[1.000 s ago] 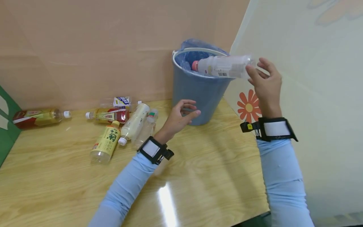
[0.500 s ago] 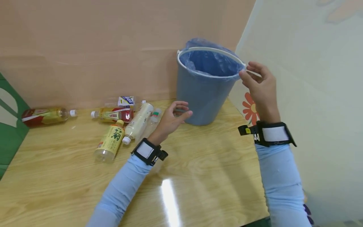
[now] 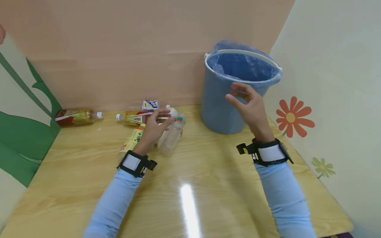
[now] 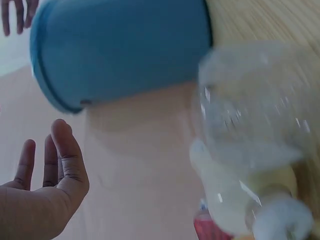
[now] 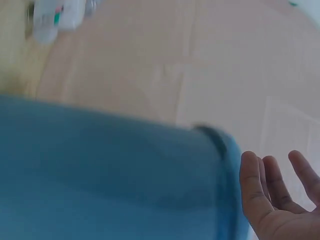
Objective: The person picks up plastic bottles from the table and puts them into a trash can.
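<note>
My left hand [image 3: 154, 131] hangs over a cluster of plastic bottles, its fingers loosely bent with nothing between them. A clear bottle [image 3: 172, 136] lies just right of it, its cap end toward the back. Partly hidden behind the hand are a yellow-labelled bottle [image 3: 133, 140] and a pale bottle [image 4: 235, 190]. In front of the blue bucket [image 3: 218, 102] my right hand [image 3: 250, 109] is raised, fingers spread and holding nothing. Its fingertips overlap the bucket's side below the rim in the head view.
Behind the cluster lie a red-labelled bottle [image 3: 134, 118] and a clear one with a blue-and-white label [image 3: 150, 104]. Another red-labelled bottle [image 3: 75, 117] lies far left by the green-patterned panel [image 3: 26, 138]. A blue liner [image 3: 229, 46] drapes over the bucket's rim. Walls border the table [image 3: 214, 185].
The bottle with the pink cap left my right hand at the bucket's mouth and is out of sight. Both hands have since moved left, the left over the bottles, the right down from the rim.
</note>
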A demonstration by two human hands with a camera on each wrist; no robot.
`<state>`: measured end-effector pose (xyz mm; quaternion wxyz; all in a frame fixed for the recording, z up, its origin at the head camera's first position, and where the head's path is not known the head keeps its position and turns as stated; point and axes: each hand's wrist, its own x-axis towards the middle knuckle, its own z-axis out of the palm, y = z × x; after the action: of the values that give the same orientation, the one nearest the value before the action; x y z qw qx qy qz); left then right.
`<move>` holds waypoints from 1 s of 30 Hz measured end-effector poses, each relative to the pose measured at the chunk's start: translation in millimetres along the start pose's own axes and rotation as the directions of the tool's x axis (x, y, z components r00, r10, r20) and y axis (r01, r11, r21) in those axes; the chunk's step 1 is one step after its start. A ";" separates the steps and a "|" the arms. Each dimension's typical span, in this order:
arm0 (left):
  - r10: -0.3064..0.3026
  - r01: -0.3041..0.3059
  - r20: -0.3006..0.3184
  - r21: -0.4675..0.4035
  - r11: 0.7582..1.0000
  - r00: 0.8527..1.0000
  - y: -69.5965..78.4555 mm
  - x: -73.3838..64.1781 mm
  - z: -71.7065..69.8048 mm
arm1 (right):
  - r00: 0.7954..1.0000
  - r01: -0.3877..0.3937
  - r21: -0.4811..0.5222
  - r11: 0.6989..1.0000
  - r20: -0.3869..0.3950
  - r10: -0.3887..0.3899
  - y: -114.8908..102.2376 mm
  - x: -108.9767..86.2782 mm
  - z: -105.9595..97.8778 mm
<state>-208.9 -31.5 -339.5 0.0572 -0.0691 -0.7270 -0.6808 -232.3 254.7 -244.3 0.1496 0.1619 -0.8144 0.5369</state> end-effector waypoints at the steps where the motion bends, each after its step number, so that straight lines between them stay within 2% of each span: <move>1: -0.007 0.007 -0.014 0.008 1.000 1.000 -1.6 -1.4 -6.3 | 1.000 -0.004 0.008 1.000 0.022 0.004 2.3 -0.8 5.5; 5: -0.031 0.034 -0.076 0.038 0.999 0.997 -5.7 -10.3 -30.0 | 0.994 -0.029 0.039 0.999 0.110 0.024 11.4 -4.7 27.9; 8: -0.063 0.075 -0.133 0.083 0.994 0.989 -10.0 -18.9 -45.0 | 0.988 -0.051 0.066 0.996 0.150 0.041 18.9 -9.5 42.3; 13: -0.059 0.103 -0.240 0.176 0.979 0.969 -20.3 -30.4 -64.3 | 0.979 -0.090 0.093 0.992 0.190 0.071 30.0 -21.2 57.6; 18: -0.048 0.126 -0.309 0.235 0.964 0.950 -30.4 -42.6 -82.0 | 0.967 -0.146 0.150 0.978 0.228 0.110 36.9 -29.2 74.6; 20: -0.054 0.145 -0.324 0.265 0.953 0.945 -37.1 -46.5 -87.2 | 0.962 -0.172 0.187 0.967 0.243 0.124 38.8 -31.5 82.2; 22: -0.064 0.169 -0.319 0.313 0.935 0.946 -44.9 -49.3 -89.4 | 0.958 -0.190 0.220 0.957 0.256 0.131 40.4 -34.0 88.1; 27: -0.125 0.231 -0.264 0.425 0.875 0.956 -61.1 -53.7 -86.9 | 0.956 -0.187 0.259 0.948 0.272 0.115 45.0 -40.9 97.1; 30: -0.173 0.272 -0.246 0.457 0.847 0.954 -65.2 -55.7 -86.1 | 0.956 -0.178 0.263 0.948 0.274 0.104 47.7 -44.4 101.1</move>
<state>-166.6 -122.8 -407.6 0.0644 0.0998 -0.8684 -0.4815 -219.5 183.7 -340.5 -0.0210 0.1906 -0.7506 0.6324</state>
